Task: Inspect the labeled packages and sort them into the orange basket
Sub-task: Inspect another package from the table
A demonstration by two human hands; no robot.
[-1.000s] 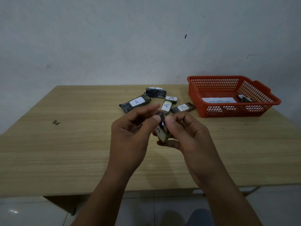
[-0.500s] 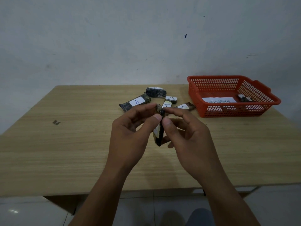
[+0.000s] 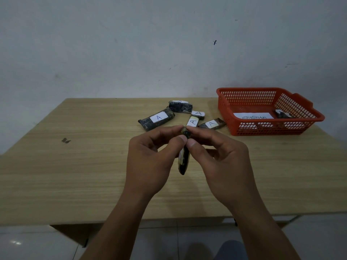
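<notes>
Judging by the layout, the sorting was barely begun: one dark package [image 3: 283,114] was seen inside the orange basket [image 3: 229,109], at two o'clock on the table [image 3: 75,175], beside a white paper slip [image 3: 252,115]. Five packages [image 3: 156,119] marked "A" were left clustered at twelve o'clock, just beyond the hands. A sixth, the held package [image 3: 183,162], was suspended edge-on above the table centre, its label barely visible. Its upper end was pinched from the nine o'clock side by the left hand [image 3: 150,162] and from the three o'clock side by the right hand [image 3: 221,162], thumbs and forefingers closed on it, remaining fingers loosely curled. Inspection appeared unfinished.
</notes>
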